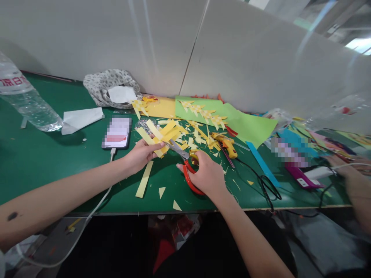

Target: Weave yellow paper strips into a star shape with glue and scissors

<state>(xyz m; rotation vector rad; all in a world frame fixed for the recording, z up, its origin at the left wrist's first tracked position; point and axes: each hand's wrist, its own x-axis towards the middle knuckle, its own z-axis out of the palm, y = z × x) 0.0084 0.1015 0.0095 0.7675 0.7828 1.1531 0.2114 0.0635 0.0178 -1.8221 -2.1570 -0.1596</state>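
Observation:
My left hand [142,155] pinches a piece made of crossed pale and bright yellow paper strips [169,132], their ends sticking out several ways. Scissors [190,170] with red and yellow handles are in my right hand [209,173], fingers through the loops. Their blades [178,149] reach to the lower right edge of the strips; whether they are open or closed there is hard to make out. Below my left hand a loose pale yellow strip [144,180] lies on the green table [101,193]. Yellow paper scraps [193,141] are scattered behind the scissors.
A yellow glue gun [226,144] with a black cord lies right of my hands. A phone [117,132] on a white cable is at left, near a water bottle [27,98]. Woven yellow paper pieces [204,113] rest on green sheets [252,125]. Another person's arm [358,189] is at right.

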